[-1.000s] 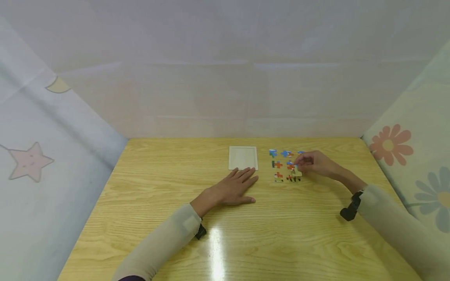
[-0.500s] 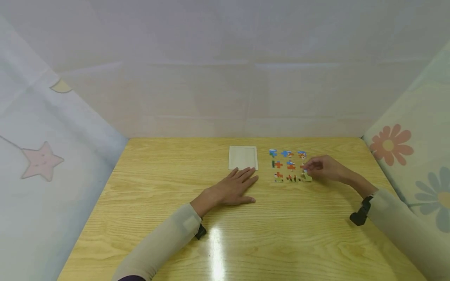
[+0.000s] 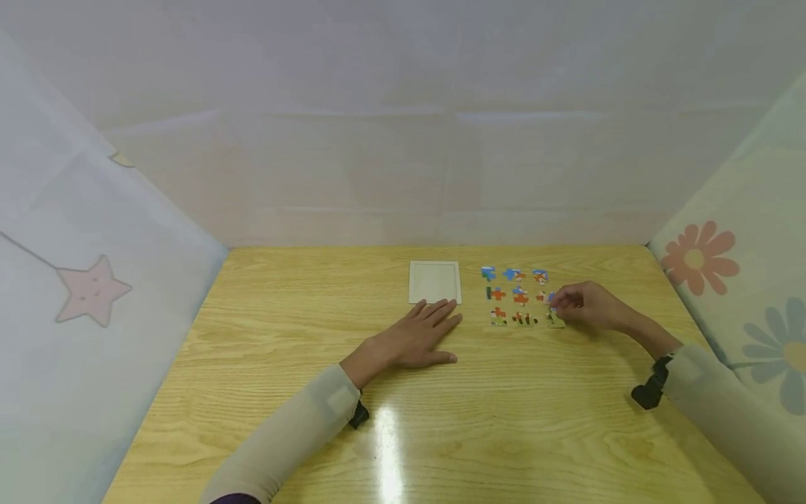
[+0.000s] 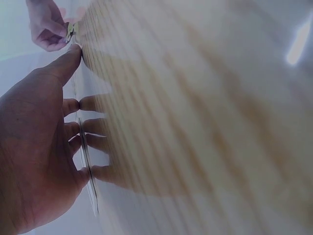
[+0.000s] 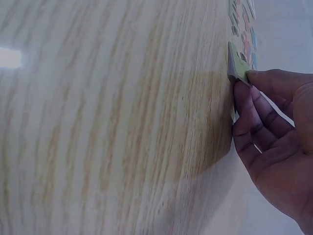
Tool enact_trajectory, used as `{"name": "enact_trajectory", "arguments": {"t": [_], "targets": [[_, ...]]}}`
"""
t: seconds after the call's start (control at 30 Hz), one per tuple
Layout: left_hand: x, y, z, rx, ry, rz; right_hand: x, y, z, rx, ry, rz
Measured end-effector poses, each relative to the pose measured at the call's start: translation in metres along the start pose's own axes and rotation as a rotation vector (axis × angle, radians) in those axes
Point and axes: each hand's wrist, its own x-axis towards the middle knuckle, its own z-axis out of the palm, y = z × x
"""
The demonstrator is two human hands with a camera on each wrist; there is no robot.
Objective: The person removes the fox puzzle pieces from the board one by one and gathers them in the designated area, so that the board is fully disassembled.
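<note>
My right hand [image 3: 588,306] pinches a green-edged jigsaw puzzle piece [image 3: 555,320] between thumb and fingers, at the lower right of the laid-out pieces. In the right wrist view the held piece [image 5: 239,66] is tilted, its near edge lifted toward the fingertips. Several other puzzle pieces [image 3: 520,297], printed in blue, red and green, lie apart from one another in rows to its left. My left hand [image 3: 418,338] lies flat with fingers spread, its fingertips at the front edge of a square, pale puzzle tray [image 3: 435,283]. The left wrist view shows those straight fingers [image 4: 73,129] at the tray's edge.
The wooden table [image 3: 302,308] ends at a pale cloth backdrop [image 3: 352,175] behind the tray. Printed side cloths [image 3: 699,329] rise at left and right. A bright light reflection [image 3: 387,448] shows near the front.
My right hand has moved right and slightly toward me, carrying the puzzle piece from over the middle column to the right end of the front row. My left hand stays in place.
</note>
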Motion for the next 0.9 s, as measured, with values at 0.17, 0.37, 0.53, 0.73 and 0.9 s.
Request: {"name": "enact_trajectory", "arguments": {"t": [0.17,0.37,0.53,0.73,0.9], "targets": [[-0.0003,-0.0001,-0.0010,0.001,0.002,0.002,0.0008,-0.0008,0.0015,-0.045,0.020,-0.002],[-0.0013,0.0004,-0.0031,-0.008,-0.002,0.000,0.0005,-0.0013,0.0031,-0.071,0.036,0.008],[-0.0018,0.0003,-0.0019,-0.012,0.004,0.004,0.0003,0.0010,0.0052,-0.073,0.036,0.010],[-0.0023,0.0008,-0.0031,-0.014,0.002,0.009,-0.0020,0.0040,0.0045,-0.129,0.083,0.006],[-0.0040,-0.0011,-0.0058,-0.036,0.019,-0.008,-0.0077,0.0013,0.0003,-0.220,0.192,-0.012]]}}
